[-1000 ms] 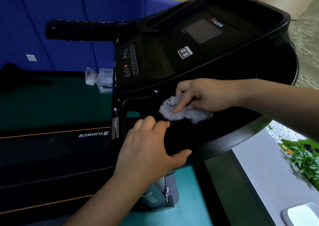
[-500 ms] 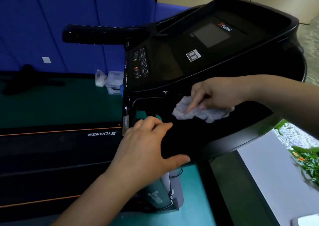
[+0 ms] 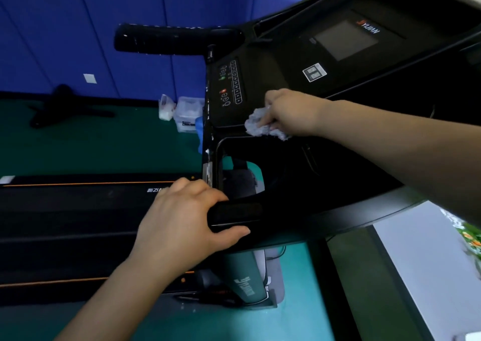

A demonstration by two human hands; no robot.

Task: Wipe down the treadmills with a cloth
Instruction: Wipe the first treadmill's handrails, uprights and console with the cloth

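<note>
Left hand [image 3: 187, 221]: grips the near handle [image 3: 234, 211] of the treadmill [image 3: 338, 179], fingers over it, thumb under.
Right hand [image 3: 294, 113]: fingers bent onto the crumpled cloth [image 3: 259, 126], pressing it on the console [image 3: 281, 54].
Cloth place: just below the buttons [image 3: 231, 85], at the console's front edge.

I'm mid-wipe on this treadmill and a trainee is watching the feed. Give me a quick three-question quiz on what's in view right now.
1. True or false: the left hand holds the cloth.
2. The cloth lies: A) on the screen; B) on the console, just below the buttons; C) on the belt.
3. Fill in: the left hand's fingers curl over the console's near ____.

Key
1. False: the right hand holds it.
2. B
3. edge
</note>
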